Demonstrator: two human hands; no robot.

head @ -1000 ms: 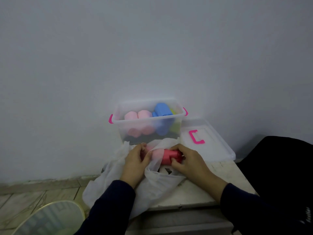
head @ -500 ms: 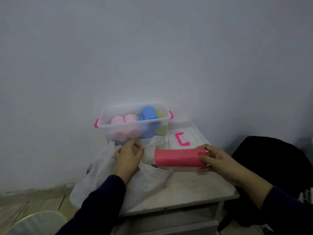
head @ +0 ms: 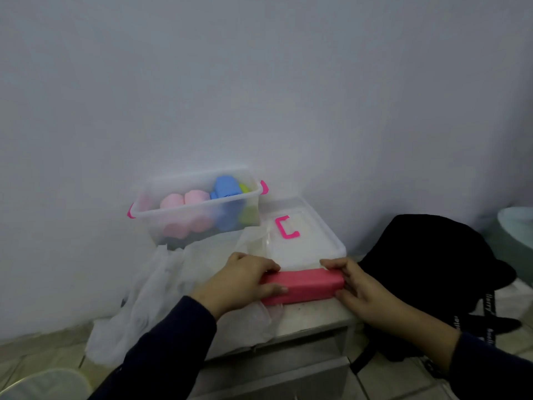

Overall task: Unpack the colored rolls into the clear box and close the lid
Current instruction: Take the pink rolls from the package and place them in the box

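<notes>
A long red-pink roll point(head: 304, 285) lies crosswise over the small table's front. My left hand point(head: 242, 280) grips its left end and my right hand point(head: 356, 284) grips its right end. The clear box point(head: 199, 215) with pink handles stands open against the wall, holding two pale pink rolls point(head: 184, 199), a blue roll point(head: 226, 187) and a green one point(head: 245, 189). Its clear lid point(head: 311, 243) with a pink handle lies flat to the box's right. A white bag point(head: 155, 293) is crumpled under my left arm.
The small white table point(head: 314, 316) has a drawer front below. A black bag point(head: 432, 272) sits right of it on the tiled floor. A round pale rim point(head: 43, 382) shows at the bottom left, and a pale basin point(head: 516, 226) at the right edge.
The red-pink roll came fully out of the white bag. My left hand let go of the bag and took the roll's left end; both hands now hold it.
</notes>
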